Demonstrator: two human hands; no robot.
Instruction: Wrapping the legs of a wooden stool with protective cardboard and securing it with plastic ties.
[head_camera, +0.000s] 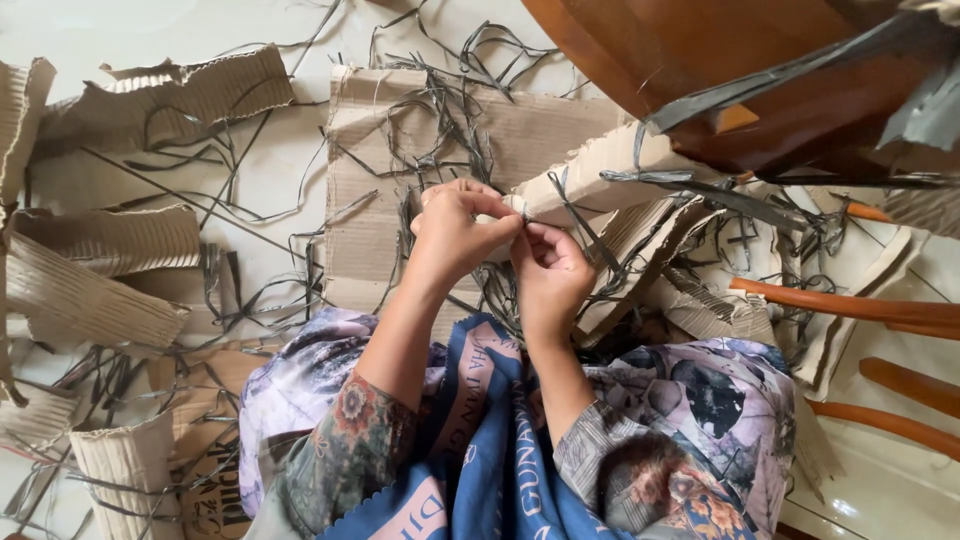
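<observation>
While both hands meet just in front of the flat cardboard sheet (520, 140), the left hand (455, 228) is curled nearly shut, thumb and fingertips pinching the near end of a torn cardboard piece (600, 170) that juts out to the sheet's right. Touching it on the right, the right hand (550, 268) is also closed, fingers pinching at that same end. Thin grey strips (450, 110) lie tangled across the sheet, and ripped corrugated scraps (110, 240) sit well to its left.

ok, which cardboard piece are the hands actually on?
The pale folded cardboard strip jutting right from the fingertips; both hands pinch its near end. The other pieces lie untouched on the floor.
</observation>
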